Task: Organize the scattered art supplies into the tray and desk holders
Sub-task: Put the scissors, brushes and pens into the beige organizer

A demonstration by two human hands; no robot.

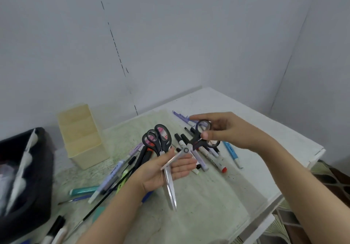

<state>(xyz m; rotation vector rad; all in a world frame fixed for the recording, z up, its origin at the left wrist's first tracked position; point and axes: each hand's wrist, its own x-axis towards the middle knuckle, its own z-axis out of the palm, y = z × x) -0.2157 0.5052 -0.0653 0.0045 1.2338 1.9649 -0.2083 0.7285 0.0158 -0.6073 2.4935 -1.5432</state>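
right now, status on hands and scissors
Left hand grips large scissors. Right hand pinches small scissors, blades across left palm. Loose pens underneath.

Soft even light is washing the table (246, 109); left of it the black tray (37, 183) is blurring, behind it wall lines (113, 41) are bowing

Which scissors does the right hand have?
The pair with the grey pivot, handles pinched by the right hand; the red-labelled scissors sit in the left hand.
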